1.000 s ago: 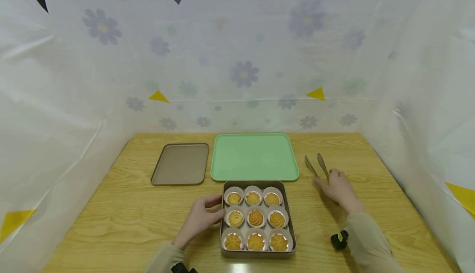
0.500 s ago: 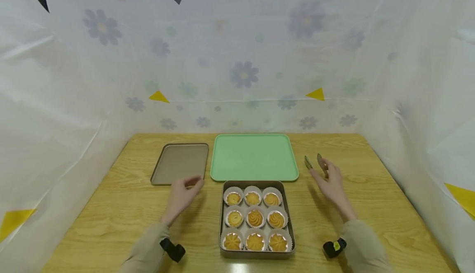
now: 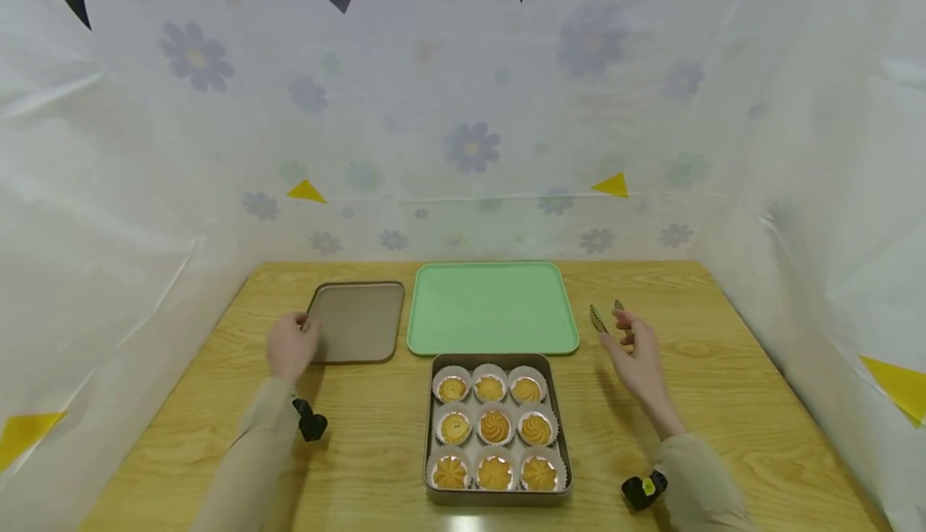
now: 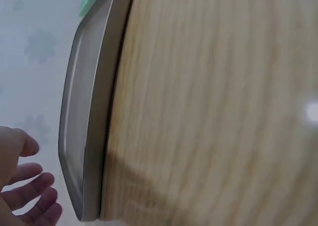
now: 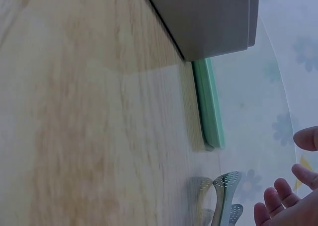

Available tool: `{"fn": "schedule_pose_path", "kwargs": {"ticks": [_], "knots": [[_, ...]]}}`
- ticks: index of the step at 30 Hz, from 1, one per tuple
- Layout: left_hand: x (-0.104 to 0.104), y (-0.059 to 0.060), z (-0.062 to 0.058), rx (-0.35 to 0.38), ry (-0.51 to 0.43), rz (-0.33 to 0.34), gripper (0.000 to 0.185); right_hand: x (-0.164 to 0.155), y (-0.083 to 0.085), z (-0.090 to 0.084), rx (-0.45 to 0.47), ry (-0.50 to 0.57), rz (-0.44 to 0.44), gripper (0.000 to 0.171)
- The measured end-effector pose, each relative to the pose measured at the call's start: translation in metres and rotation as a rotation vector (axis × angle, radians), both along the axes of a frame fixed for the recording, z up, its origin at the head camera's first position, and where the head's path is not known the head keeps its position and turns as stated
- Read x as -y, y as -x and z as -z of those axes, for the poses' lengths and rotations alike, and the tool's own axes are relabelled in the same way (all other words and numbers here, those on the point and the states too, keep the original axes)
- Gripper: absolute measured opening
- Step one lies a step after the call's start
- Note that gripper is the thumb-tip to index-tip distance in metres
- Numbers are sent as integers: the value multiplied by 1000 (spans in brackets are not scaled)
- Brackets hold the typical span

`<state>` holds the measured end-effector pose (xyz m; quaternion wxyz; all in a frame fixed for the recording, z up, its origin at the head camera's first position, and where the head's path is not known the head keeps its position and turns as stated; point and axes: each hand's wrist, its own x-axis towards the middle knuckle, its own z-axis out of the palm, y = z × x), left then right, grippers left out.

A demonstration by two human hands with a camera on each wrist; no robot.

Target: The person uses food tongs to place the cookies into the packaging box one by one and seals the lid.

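Note:
My left hand (image 3: 291, 347) is over the left edge of a flat brown baking tray (image 3: 359, 323). In the left wrist view its fingers are loosely bent and spread, with nothing between them, beside the tray's corner. A pair of metal tongs (image 3: 597, 319) lies on the table at the right, its perforated tips (image 5: 227, 181) spread apart. Over the tongs hovers my right hand (image 3: 638, 359), thumb and fingers parted, hiding their handle end in the head view. Between my forearms stands a deep square baking pan (image 3: 499, 497) with several piped cookies (image 3: 494, 427) in white paper cups.
A pale green tray (image 3: 492, 311) lies behind the deep pan, just right of the brown tray. White floral sheeting (image 3: 463, 98) closes off the back and both sides of the wooden table (image 3: 181, 435).
My left hand has left the pan's left rim and moved left to the brown tray's edge. My right hand has come off the tongs and risen slightly above them.

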<state>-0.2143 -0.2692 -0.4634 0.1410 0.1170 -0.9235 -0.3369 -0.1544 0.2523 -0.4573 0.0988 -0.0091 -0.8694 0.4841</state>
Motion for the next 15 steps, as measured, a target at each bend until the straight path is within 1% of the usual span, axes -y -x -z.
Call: {"fn": "schedule_pose_path", "kwargs": {"ticks": [3, 6, 9, 11, 15], "knots": [[10, 6, -1, 79, 63, 16, 46, 3, 0, -1, 7, 6, -1, 53], [17, 11, 2, 185, 80, 20, 52, 6, 1, 1, 26, 18, -6, 52], [21, 14, 5, 248, 83, -1, 51, 10, 3, 4, 25, 26, -12, 52], [22, 15, 7, 254, 91, -16, 49, 12, 4, 6, 22, 34, -13, 51], [23, 17, 10, 214, 113, -23, 41, 15, 6, 8, 15, 39, -16, 50]]}}
